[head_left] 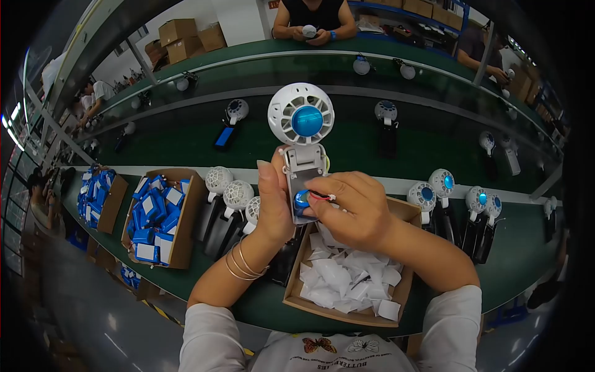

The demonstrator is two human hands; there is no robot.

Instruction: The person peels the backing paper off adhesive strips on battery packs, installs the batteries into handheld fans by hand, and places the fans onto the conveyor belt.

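Note:
Upright in the middle of the view is a white handheld fan (301,115) with a blue centre, its handle open to show a hollow inside. My left hand (276,201) is closed round the handle from the left side. My right hand (356,208) pinches a small blue battery (302,199) with red and black wires at the lower part of the handle. Below my hands sits a cardboard box (356,317) of crumpled white pieces (341,279).
Boxes of blue battery packs (155,211) stand at the left, beside white fans (238,195). More fans (477,198) lie at the right. Across the green conveyor (310,124) with spaced fans, a co-worker (315,22) holds a white part. Metal posts frame the line.

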